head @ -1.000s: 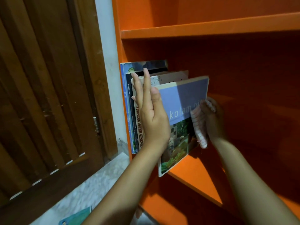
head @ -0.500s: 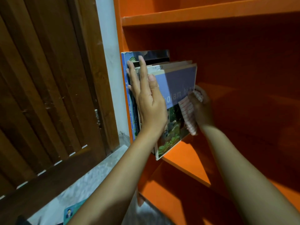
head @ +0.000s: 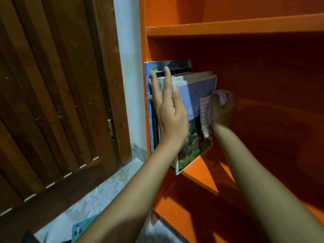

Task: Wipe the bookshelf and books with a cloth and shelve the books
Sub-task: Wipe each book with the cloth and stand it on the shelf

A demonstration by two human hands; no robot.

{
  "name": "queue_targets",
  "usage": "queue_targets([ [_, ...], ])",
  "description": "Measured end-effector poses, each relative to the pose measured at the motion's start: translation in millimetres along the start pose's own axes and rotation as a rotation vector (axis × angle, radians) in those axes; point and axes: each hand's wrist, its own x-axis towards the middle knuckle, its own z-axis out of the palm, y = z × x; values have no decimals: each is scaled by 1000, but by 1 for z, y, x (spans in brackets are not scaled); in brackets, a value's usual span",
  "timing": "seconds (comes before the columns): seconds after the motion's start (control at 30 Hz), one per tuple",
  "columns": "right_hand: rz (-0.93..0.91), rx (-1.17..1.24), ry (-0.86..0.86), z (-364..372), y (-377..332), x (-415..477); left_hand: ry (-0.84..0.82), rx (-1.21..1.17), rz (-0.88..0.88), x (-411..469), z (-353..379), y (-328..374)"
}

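Several books stand upright at the left end of the orange bookshelf (head: 201,174), against its side wall. The outermost is a lilac-covered book (head: 198,92) with a garden photo below. My left hand (head: 168,111) lies flat with straight fingers pressed on the front edges and spines of the books. My right hand (head: 221,109) grips a red-and-white striped cloth (head: 205,116) in a fist against the lilac book's cover. A blue-spined book (head: 148,102) stands nearest the side wall.
A dark wooden door (head: 57,95) stands left of the shelf, with a white wall strip (head: 126,67) between them. A teal book (head: 82,228) lies on the grey floor below. The shelf's right part and the upper shelf board (head: 245,27) hold nothing visible.
The lilac book has been pushed deeper into the shelf, more upright against the others. My right hand with the cloth has slid further up its cover.
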Motion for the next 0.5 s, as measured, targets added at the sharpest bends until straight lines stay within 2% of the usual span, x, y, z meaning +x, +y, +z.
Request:
queue_targets([
  [0.27, -24, -54, 30, 17, -37, 0, -81, 9, -37, 3, -11, 5],
  [0.5, -70, -69, -70, 22, -90, -32, -236, 94, -144, 10, -52, 35],
])
